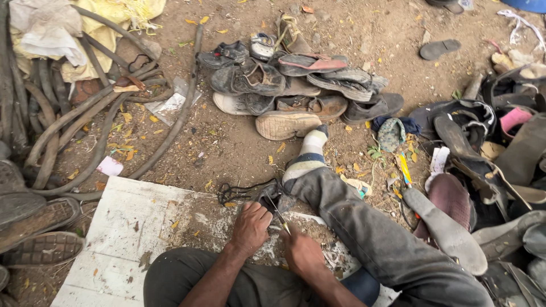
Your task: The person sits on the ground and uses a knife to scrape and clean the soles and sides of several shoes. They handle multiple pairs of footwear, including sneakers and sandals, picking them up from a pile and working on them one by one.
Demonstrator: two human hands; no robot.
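The person sits on the dirt ground with one leg stretched out, working over a scuffed white painted wooden board (142,227) that lies flat in front of them. The left hand (250,226) is closed down over a small dark piece of footwear with thin black straps (259,196), pinning it against the far edge of the board; its fingers are curled tight around the piece. The right hand (302,254) has its fingers wrapped around the handle of a slim metal-bladed tool (278,215), whose tip points up towards the dark piece just beside the left hand. The step in hand looks like cutting or prying at the held piece, and the next stroke seems to call for a firm hold from the left hand while the blade stays angled away from its fingers. A heap of worn shoes and sandals (290,85) lies well beyond the outstretched striped sock (310,153), and old rubber hoses (85,125) curl at the left.
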